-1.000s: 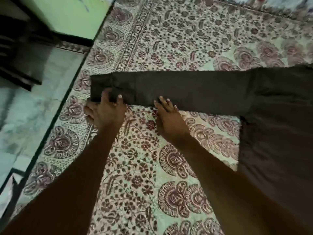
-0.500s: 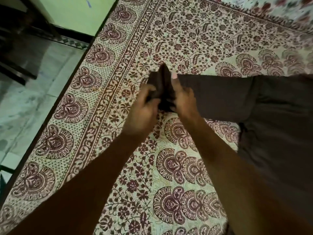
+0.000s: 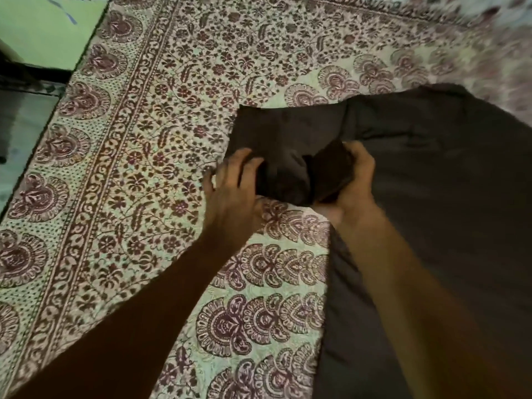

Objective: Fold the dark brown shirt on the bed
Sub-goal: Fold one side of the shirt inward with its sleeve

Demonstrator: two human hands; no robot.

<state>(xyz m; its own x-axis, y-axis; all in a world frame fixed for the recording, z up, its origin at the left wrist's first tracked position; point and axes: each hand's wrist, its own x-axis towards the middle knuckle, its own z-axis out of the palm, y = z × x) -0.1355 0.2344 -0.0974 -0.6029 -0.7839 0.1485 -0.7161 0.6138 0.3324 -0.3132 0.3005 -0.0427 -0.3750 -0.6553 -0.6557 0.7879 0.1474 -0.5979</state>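
The dark brown shirt (image 3: 437, 180) lies spread on the right side of the bed (image 3: 138, 174), which has a floral-printed cover. Its left sleeve (image 3: 282, 131) is doubled back toward the body in a short, bunched fold. My right hand (image 3: 352, 182) grips the sleeve's cuff end, thumb and fingers curled round the cloth at the shirt's left edge. My left hand (image 3: 230, 182) rests on the near left corner of the folded sleeve, its fingertips on the cloth. Both forearms reach in from the bottom.
The bed's left edge (image 3: 43, 131) runs diagonally at the upper left, with a pale tiled floor (image 3: 17, 122) beyond it. A green surface (image 3: 49, 27) stands at the top left corner. The patterned cover spreads left of and behind the shirt.
The sleeve lay stretched out flat to the left a second ago. Both hands lifted its cuff and carried it right, doubling the sleeve back toward the shirt's body.
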